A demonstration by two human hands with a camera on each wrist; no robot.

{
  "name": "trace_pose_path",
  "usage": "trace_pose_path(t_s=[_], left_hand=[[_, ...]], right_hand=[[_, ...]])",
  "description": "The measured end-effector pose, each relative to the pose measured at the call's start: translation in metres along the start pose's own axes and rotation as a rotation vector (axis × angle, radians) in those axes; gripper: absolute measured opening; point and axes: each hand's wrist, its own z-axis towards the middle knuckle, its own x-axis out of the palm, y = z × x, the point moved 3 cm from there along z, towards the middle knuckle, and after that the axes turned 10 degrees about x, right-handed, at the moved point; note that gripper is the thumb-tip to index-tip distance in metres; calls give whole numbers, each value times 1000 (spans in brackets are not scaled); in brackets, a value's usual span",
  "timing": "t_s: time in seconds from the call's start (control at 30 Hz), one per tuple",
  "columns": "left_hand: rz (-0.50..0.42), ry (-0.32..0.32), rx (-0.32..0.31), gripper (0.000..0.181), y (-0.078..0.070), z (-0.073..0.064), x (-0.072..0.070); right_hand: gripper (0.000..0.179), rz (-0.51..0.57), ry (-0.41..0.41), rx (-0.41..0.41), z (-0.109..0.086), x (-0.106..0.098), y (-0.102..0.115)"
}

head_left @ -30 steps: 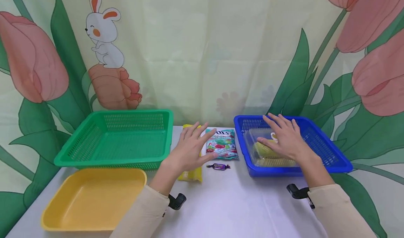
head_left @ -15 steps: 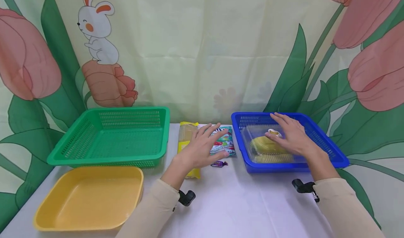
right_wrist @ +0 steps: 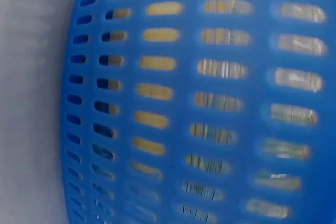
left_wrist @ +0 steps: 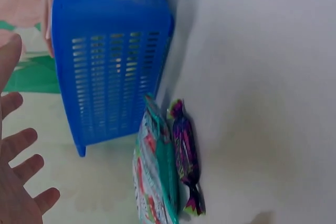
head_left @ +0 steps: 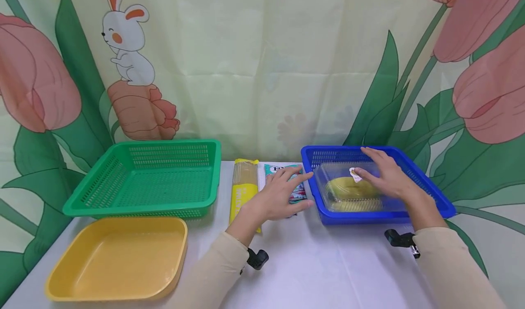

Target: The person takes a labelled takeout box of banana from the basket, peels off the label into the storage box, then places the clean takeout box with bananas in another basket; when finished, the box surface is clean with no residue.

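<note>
My left hand [head_left: 283,195] hovers with spread fingers over the teal Fox's candy bag [head_left: 272,168], partly covering it; I cannot tell if they touch. A purple wrapped candy [left_wrist: 186,150] lies beside that bag in the left wrist view; in the head view the hand almost hides it. My right hand [head_left: 387,177] is over the right part of a clear plastic box [head_left: 324,174] with yellow-green food in it. Its fingers look straight, and contact with the box is unclear. The box sits inside the blue basket [head_left: 361,217], whose slotted side fills the right wrist view.
A yellow pack [head_left: 244,193] of thin straw-coloured strands lies left of the candy bag. Further left stands a green basket [head_left: 143,211] with nothing in it, and in front of it a yellow tray [head_left: 119,263]. A printed curtain [head_left: 229,72] hangs behind the white tabletop [head_left: 320,268].
My left hand has moved right, from over the yellow pack to over the candy bag, uncovering the pack and hiding the purple candy. My right hand has shifted slightly right over the box.
</note>
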Motion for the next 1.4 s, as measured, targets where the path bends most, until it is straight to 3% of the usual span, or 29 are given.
trace_pose_path(t_s=[0.3,0.57,0.87,1.4], left_hand=[[-37,23,15,73,-8,10,15],[-55,34,12,66,-15,14,20],[-80,60,12,59,-18,18,29],[-118,47,10,47,-17,18,30]], right_hand=[[76,54,18,43,1,-10,-14],[79,64,71,128,-1,-12,-33],[80,75,117,160,-7,-12,-42],[85,66,256,256,-16,-11,-52]])
